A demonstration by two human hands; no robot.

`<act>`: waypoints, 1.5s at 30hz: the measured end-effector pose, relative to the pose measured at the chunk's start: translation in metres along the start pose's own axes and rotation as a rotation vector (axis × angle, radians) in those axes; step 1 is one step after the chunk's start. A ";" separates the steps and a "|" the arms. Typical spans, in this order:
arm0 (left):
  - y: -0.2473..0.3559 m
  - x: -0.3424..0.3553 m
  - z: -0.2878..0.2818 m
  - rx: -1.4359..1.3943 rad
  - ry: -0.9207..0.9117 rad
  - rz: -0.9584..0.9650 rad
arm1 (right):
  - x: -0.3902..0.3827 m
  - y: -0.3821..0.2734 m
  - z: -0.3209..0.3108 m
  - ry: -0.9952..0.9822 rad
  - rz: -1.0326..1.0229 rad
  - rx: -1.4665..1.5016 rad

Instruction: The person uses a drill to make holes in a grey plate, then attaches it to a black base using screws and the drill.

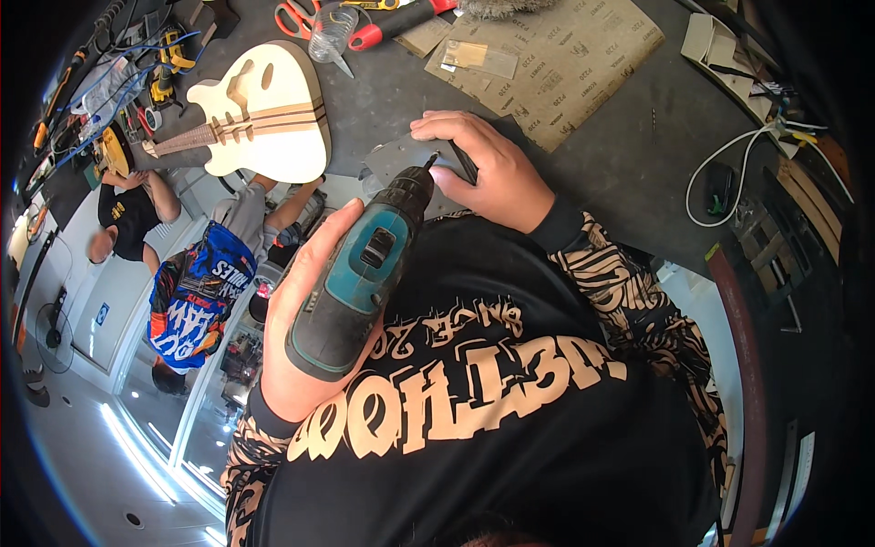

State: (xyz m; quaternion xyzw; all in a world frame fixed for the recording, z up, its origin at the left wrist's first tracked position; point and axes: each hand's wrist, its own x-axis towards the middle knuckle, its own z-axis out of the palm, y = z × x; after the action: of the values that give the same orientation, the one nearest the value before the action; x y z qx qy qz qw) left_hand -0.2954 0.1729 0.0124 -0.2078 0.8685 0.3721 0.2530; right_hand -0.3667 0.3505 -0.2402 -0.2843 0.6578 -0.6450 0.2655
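My left hand (314, 251) is wrapped round a teal and black cordless drill (360, 273). The drill points away from me, and its dark bit (432, 161) ends over a thin, flat grey plate (390, 164) near the bench edge. Whether the tip touches the plate, I cannot tell. My right hand (497, 173) grips this plate from the right, fingers over its far side and thumb close to the bit. Part of the plate is hidden behind the drill and the right hand.
On the dark bench (383, 100) lies a pale electric guitar (269, 118), left of the plate. Sandpaper (579, 68), red scissors (296, 18) and a clear bottle (334, 36) are farther back. A white cable (690, 196) loops at right. Two people stand at left.
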 end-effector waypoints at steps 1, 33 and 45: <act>0.001 0.001 0.000 0.002 -0.003 -0.002 | 0.000 0.000 0.000 0.000 0.001 0.001; 0.008 0.007 0.003 0.082 -0.018 0.031 | -0.001 0.002 0.007 0.032 0.003 0.011; 0.016 0.009 0.005 0.077 -0.059 0.003 | -0.004 -0.001 0.004 0.030 0.000 0.061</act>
State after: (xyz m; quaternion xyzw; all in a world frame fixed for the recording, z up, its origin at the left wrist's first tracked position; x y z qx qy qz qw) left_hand -0.3095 0.1858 0.0129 -0.1856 0.8745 0.3449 0.2860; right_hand -0.3611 0.3503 -0.2394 -0.2665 0.6417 -0.6689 0.2642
